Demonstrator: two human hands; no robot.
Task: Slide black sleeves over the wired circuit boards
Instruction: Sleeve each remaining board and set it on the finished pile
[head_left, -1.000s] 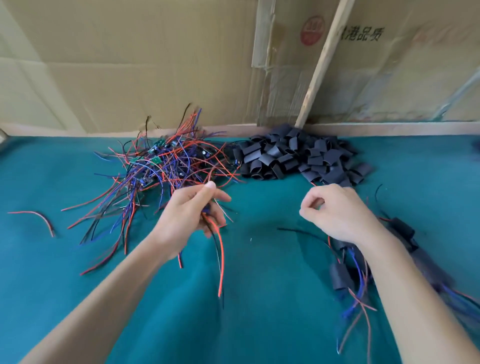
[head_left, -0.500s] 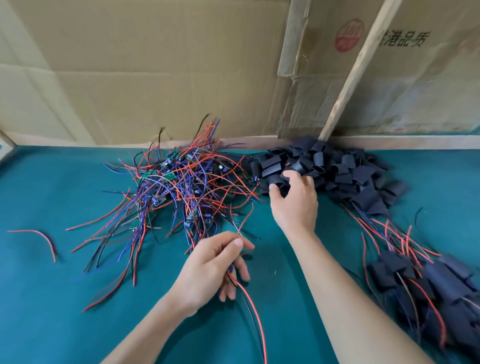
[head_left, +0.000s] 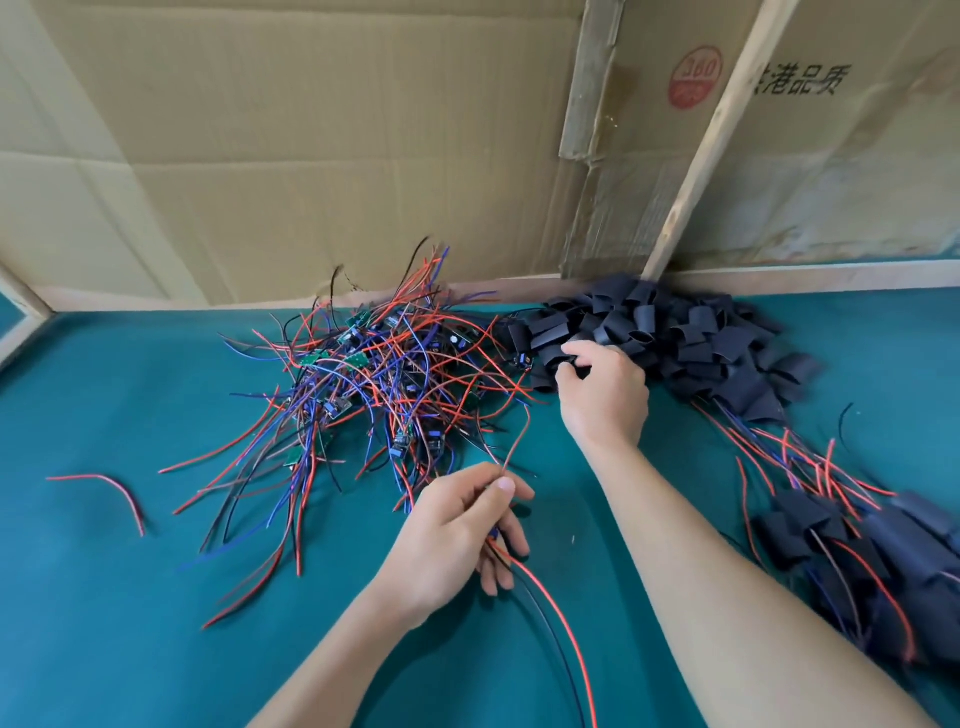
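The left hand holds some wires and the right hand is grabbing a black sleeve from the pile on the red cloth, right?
Nearly. The head view shows the cloth is teal, not red. The left hand holds wires, and the right hand reaches into the pile of black sleeves.

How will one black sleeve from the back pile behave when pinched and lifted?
Probably very light: the right hand works at the black sleeve pile with fingertips only. Likely soft-walled: many sleeves lie flattened or creased, so a pinch may squash the opening. Unlikely to roll, though loosely heaped neighbours may shift or come along.
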